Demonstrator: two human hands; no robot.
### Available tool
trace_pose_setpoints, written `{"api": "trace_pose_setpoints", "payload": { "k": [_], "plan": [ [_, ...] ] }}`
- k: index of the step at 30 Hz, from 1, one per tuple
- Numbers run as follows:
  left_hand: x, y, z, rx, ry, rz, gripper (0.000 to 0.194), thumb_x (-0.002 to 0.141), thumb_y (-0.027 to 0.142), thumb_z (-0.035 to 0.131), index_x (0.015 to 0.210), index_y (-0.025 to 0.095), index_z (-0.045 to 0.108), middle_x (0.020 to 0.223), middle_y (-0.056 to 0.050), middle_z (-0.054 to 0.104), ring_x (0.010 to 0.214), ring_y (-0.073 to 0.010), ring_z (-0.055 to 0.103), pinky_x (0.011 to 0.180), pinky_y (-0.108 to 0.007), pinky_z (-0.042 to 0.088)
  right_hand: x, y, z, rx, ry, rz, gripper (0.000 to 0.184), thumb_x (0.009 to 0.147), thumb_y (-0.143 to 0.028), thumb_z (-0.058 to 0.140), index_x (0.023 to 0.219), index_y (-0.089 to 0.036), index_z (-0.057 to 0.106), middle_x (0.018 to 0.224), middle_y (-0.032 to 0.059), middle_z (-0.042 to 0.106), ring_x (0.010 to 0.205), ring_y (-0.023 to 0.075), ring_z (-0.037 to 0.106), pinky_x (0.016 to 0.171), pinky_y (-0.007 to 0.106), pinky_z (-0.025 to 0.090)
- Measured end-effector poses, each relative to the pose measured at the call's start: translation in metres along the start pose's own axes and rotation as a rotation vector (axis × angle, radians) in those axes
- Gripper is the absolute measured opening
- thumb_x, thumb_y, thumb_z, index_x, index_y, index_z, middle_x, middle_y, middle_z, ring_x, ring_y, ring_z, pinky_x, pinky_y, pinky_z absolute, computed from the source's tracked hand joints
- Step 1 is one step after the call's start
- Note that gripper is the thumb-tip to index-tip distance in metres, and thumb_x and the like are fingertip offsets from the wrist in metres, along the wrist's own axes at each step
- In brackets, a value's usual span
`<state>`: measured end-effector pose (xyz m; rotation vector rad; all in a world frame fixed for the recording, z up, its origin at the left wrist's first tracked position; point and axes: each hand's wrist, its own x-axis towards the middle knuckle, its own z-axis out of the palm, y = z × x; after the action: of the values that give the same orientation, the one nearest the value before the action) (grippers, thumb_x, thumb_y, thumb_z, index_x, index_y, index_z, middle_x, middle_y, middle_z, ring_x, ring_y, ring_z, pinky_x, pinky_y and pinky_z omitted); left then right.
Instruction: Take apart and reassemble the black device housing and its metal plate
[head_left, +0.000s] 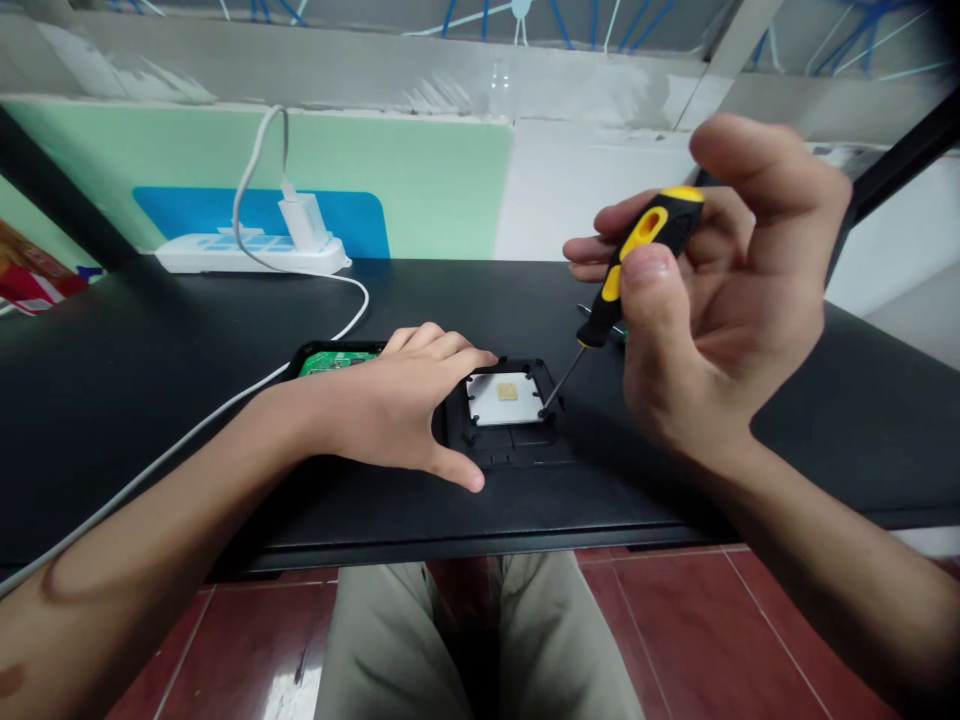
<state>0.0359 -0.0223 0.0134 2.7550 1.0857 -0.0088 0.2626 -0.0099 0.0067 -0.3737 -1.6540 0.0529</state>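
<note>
In my right hand (742,270) is a black and yellow screwdriver (637,255), tilted, its handle between thumb and fingers. The screwdriver's tip meets the right corner of a white plate (491,408) with a small tan square at its middle. This plate sits in a black plastic housing (517,445) on the table. My left hand (412,395) lies over the left side of the housing, palm down, thumb and fingers apart. Behind my left wrist, a green circuit board (326,362) shows in a black frame, partly covered by the hand.
A white power strip (255,255) with a plugged-in charger (304,222) stands at the back left. Its white cable (217,412) runs forward across the black table (135,375). Behind the screwdriver lies another thin metal tool (600,318), mostly hidden. A red package (34,270) is at far left.
</note>
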Motion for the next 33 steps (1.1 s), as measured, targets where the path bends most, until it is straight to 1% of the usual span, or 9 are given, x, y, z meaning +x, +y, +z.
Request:
{"api": "trace_pose_setpoints", "payload": {
  "k": [3,7,9,13,17,22,25,30,33],
  "plan": [
    [0.0,0.0,0.0,0.002,0.0,-0.002,0.103,0.074,0.077,0.07,0.153,0.021,0.035,0.147,-0.011,0.049,0.132,-0.0345,0.04,0.111,-0.042,0.031,0.0,-0.003,0.0,-0.067,0.014,-0.006,0.038,0.092,-0.028,0.065,0.129,-0.033,0.061,0.128,-0.0003,0.058,0.098,0.0169,0.07,0.09,0.042,0.065],
    [-0.001,0.0,0.0,0.0,0.007,0.004,0.103,0.074,0.076,0.07,0.153,0.021,0.035,0.149,-0.012,0.048,0.134,-0.0349,0.039,0.112,-0.043,0.03,-0.001,0.0,-0.001,-0.129,0.061,0.015,0.04,0.084,-0.034,0.076,0.122,-0.035,0.063,0.122,0.0003,0.057,0.109,0.023,0.07,0.1,0.049,0.061],
    [-0.001,0.0,0.0,-0.004,0.005,0.001,0.103,0.074,0.076,0.07,0.153,0.022,0.035,0.148,-0.012,0.047,0.134,-0.0349,0.039,0.112,-0.043,0.03,-0.002,0.002,-0.001,-0.092,0.031,0.045,0.041,0.086,-0.041,0.073,0.125,-0.039,0.06,0.119,-0.0004,0.06,0.105,0.0208,0.07,0.093,0.045,0.065],
    [-0.001,0.0,-0.001,-0.011,0.001,0.003,0.103,0.074,0.078,0.069,0.152,0.02,0.036,0.146,-0.012,0.048,0.131,-0.0338,0.041,0.111,-0.042,0.031,-0.003,0.006,0.0,0.035,-0.037,0.097,0.038,0.096,-0.052,0.054,0.132,-0.041,0.056,0.114,0.0003,0.067,0.095,0.0188,0.073,0.075,0.035,0.068],
    [-0.001,0.001,-0.001,-0.017,0.001,-0.001,0.102,0.074,0.076,0.07,0.153,0.02,0.036,0.146,-0.011,0.048,0.13,-0.0336,0.041,0.111,-0.042,0.031,-0.002,0.005,-0.001,-0.009,-0.035,0.071,0.036,0.097,-0.048,0.055,0.133,-0.04,0.056,0.114,-0.001,0.068,0.096,0.0179,0.072,0.075,0.035,0.067],
    [-0.001,0.002,-0.001,-0.01,-0.001,-0.003,0.103,0.074,0.075,0.072,0.153,0.02,0.035,0.147,-0.012,0.048,0.132,-0.0338,0.04,0.112,-0.042,0.03,-0.001,-0.003,0.002,-0.119,-0.009,0.012,0.04,0.092,-0.037,0.067,0.131,-0.036,0.058,0.119,-0.0017,0.058,0.093,0.0127,0.067,0.07,0.027,0.062],
    [-0.001,0.002,-0.002,-0.016,-0.001,0.006,0.103,0.074,0.075,0.07,0.154,0.019,0.035,0.148,-0.013,0.047,0.133,-0.0345,0.039,0.112,-0.043,0.03,-0.001,-0.005,0.004,-0.099,0.042,0.025,0.04,0.087,-0.038,0.073,0.125,-0.035,0.06,0.114,-0.0018,0.054,0.087,0.012,0.066,0.071,0.028,0.064],
    [-0.001,0.001,-0.003,-0.031,-0.011,-0.003,0.101,0.074,0.077,0.068,0.153,0.023,0.036,0.147,-0.012,0.049,0.131,-0.0357,0.041,0.109,-0.044,0.032,-0.004,-0.001,0.001,0.034,-0.012,0.099,0.037,0.096,-0.048,0.055,0.131,-0.036,0.056,0.116,0.0009,0.065,0.094,0.0184,0.071,0.066,0.033,0.067],
    [-0.001,0.001,-0.003,-0.031,-0.01,0.0,0.1,0.075,0.076,0.069,0.153,0.023,0.036,0.146,-0.012,0.049,0.13,-0.0352,0.041,0.109,-0.043,0.032,-0.005,0.001,0.0,0.026,-0.004,0.128,0.036,0.096,-0.048,0.057,0.131,-0.038,0.056,0.117,0.0005,0.069,0.093,0.0189,0.073,0.068,0.033,0.067]
  ]
}}
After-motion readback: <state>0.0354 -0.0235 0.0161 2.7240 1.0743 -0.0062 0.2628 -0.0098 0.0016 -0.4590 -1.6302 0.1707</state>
